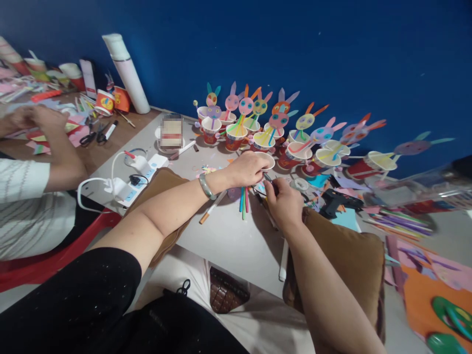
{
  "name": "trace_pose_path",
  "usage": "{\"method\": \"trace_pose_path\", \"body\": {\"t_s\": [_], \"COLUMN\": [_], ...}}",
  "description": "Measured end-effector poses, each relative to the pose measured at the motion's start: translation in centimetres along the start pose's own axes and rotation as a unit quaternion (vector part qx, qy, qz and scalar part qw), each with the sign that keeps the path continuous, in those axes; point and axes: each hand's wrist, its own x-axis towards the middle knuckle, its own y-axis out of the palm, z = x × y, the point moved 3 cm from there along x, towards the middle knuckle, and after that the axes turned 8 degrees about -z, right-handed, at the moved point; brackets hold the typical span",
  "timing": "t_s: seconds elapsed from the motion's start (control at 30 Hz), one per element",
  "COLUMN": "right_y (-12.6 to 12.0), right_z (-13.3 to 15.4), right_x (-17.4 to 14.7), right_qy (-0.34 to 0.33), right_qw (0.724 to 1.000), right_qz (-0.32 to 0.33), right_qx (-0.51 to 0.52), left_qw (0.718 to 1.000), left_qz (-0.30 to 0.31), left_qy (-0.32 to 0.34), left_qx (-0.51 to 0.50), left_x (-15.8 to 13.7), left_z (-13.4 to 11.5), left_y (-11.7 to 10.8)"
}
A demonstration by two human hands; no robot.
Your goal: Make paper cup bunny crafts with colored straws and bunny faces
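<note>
My left hand (248, 169), with a bracelet at the wrist, is closed on a paper cup (267, 161); its white rim shows beside the fingers and the rest is hidden. Close by on the right, my right hand (285, 199) is closed on a slim dark tool (269, 178) that points at the cup. The tool's kind is not clear. Below my hands lie several coloured straws (244, 204) and a marker with a brown end (209, 211). Behind stand several red paper cups (236, 140) with paper rabbit heads (246, 105) on straws.
A power strip (145, 177) with plugs and cables lies left. Brown cushions (341, 265) sit under both arms. A black glue gun (338, 202), a clear plastic jar (416, 191) and orange paper (424, 290) lie right. Another person's hands (40, 120) work at the left near scissors (95, 135).
</note>
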Motion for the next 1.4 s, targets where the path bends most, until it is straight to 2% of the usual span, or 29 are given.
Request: {"method": "trace_pose_path", "body": {"t_s": [0.13, 0.2, 0.3, 0.37, 0.57, 0.9, 1.0, 1.2, 1.4], "right_y": [0.7, 0.6, 0.1, 0.0, 0.6, 0.4, 0.4, 0.2, 0.0], "right_z": [-0.3, -0.3, 0.0, 0.1, -0.2, 0.0, 0.0, 0.0, 0.2], "right_x": [0.4, 0.4, 0.1, -0.1, 0.5, 0.4, 0.5, 0.4, 0.2], "right_qy": [0.033, 0.030, 0.005, 0.001, 0.045, 0.032, 0.026, 0.017, -0.001], "right_qw": [0.985, 0.988, 1.000, 1.000, 0.984, 0.987, 0.986, 0.983, 0.982], "right_qz": [0.075, 0.067, 0.010, -0.002, 0.069, 0.005, -0.006, -0.025, -0.052], "right_qx": [0.152, 0.139, 0.015, -0.016, 0.157, 0.155, 0.167, 0.181, 0.183], "left_qw": [1.000, 1.000, 1.000, 0.999, 1.000, 0.999, 0.999, 0.991, 0.978], "left_qz": [-0.001, 0.005, 0.025, 0.028, 0.015, 0.009, -0.009, -0.113, -0.169], "left_qy": [0.002, 0.000, -0.011, -0.012, -0.002, -0.031, -0.036, -0.027, -0.010], "left_qx": [-0.001, 0.004, 0.014, 0.012, 0.008, -0.016, -0.026, -0.063, -0.125], "left_x": [0.0, 0.0, 0.0, 0.0, 0.1, 0.0, 0.0, -0.1, -0.2], "left_z": [-0.1, -0.1, -0.2, -0.2, -0.1, -0.3, -0.3, 0.0, 0.7], "left_y": [-0.1, 0.0, 0.0, 0.0, 0.2, -0.3, -0.4, -0.2, 0.3]}}
